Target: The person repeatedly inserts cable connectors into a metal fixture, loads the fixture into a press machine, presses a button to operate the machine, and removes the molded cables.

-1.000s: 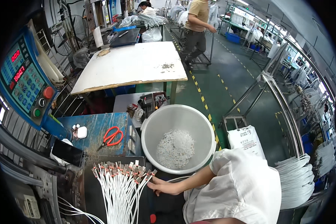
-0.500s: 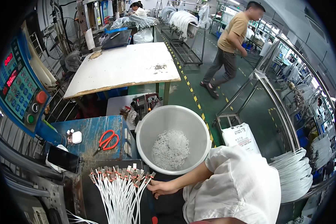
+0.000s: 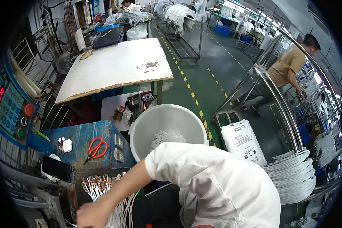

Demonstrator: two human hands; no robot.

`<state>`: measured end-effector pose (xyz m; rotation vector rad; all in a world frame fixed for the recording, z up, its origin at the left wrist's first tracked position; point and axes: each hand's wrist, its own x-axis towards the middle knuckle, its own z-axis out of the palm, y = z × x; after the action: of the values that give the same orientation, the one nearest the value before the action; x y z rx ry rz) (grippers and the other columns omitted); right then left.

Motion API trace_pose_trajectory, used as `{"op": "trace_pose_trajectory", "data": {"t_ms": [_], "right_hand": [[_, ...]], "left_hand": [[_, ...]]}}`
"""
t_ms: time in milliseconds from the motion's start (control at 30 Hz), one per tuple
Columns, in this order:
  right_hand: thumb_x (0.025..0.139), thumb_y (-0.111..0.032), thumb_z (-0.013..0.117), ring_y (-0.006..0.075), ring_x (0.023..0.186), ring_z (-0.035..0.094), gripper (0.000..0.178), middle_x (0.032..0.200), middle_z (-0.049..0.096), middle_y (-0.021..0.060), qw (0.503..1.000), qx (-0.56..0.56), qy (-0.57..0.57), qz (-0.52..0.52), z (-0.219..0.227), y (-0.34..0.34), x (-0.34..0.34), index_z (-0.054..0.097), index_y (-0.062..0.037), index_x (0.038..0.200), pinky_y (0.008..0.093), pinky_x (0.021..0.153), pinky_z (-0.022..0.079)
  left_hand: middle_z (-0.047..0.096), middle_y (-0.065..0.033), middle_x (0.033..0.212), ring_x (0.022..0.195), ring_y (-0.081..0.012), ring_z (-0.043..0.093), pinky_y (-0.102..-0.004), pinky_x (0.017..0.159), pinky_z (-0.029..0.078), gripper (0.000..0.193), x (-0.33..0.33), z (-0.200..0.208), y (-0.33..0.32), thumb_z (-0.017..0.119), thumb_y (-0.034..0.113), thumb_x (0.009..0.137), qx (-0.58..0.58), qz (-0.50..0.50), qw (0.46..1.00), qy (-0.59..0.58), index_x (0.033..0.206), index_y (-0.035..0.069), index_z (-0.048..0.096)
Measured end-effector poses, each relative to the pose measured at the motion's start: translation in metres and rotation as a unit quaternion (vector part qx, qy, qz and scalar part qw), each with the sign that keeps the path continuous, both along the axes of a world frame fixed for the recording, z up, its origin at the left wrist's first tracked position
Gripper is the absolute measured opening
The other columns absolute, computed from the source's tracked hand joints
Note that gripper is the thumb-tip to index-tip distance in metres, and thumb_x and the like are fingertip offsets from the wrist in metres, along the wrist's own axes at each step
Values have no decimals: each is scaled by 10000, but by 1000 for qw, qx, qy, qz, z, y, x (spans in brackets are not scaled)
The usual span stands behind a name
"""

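Observation:
My right hand [image 3: 93, 214] reaches across the bundle of white cables [image 3: 121, 209] at the lower left, back of the hand up. Its fingers are hidden and smeared by motion, so I cannot tell whether they grip anything. The cables lie on a dark surface, their metal-and-orange connector ends [image 3: 102, 180] fanned out at the far side. My forearm covers part of them. A single white cable [image 3: 159, 189] runs beside my sleeve, apart from the bundle. My left hand is out of view.
Beyond my arm stands a large grey tub [image 3: 167, 110] with pale clear scraps inside. Red-handled scissors [image 3: 97, 148] and a phone [image 3: 56, 168] lie left, near a control panel [image 3: 11, 106]. A white sack [image 3: 243, 142] and metal rack [image 3: 283, 110] stand right. A person [image 3: 292, 64] walks behind the rack.
My right hand has moved from the bundle's right side, leftward and nearer over the cables. The view has shifted slightly. The walking person has moved right, behind the rack.

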<state>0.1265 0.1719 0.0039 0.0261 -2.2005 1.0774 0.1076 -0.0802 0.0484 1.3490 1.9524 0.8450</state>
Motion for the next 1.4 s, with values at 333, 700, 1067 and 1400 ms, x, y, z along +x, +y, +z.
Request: {"op": "trace_pose_trajectory", "data": {"t_ms": [333,700,1067,1400], "right_hand": [[746,-231,647,342,793,672,178,779,703,133,989,75,-120,44,-59,50,-39,740,-88,796,450,702,518],[814,-211,646,319,795,665,219,803,699,139,984,37,-166,57,-40,56,-17,721,-16,879,428,728,515],[814,-277,675,367,865,670,308,888,700,189,954,-27,-270,130,1,32,-15,695,13,915,454,757,514],[775,-333,751,362,1018,646,535,1023,693,216,785,245,-490,287,60,83,-31,641,11,1170,430,869,502]], "left_hand": [[642,-293,1159,1048,-455,613,-441,899,495,369,-56,-24,101,483,209,1025,69,-105,927,355,1238,-69,601],[637,-272,1031,1043,-430,580,-463,918,443,273,-122,-11,56,544,145,971,4,-55,944,324,1145,-47,629],[615,-189,1111,965,-273,595,-343,848,474,270,-125,-49,37,572,78,964,145,-20,950,278,1216,-19,583],[630,-186,879,795,-346,603,-391,700,507,272,-101,-52,42,622,-74,833,153,-80,905,389,1103,-41,633]]}}
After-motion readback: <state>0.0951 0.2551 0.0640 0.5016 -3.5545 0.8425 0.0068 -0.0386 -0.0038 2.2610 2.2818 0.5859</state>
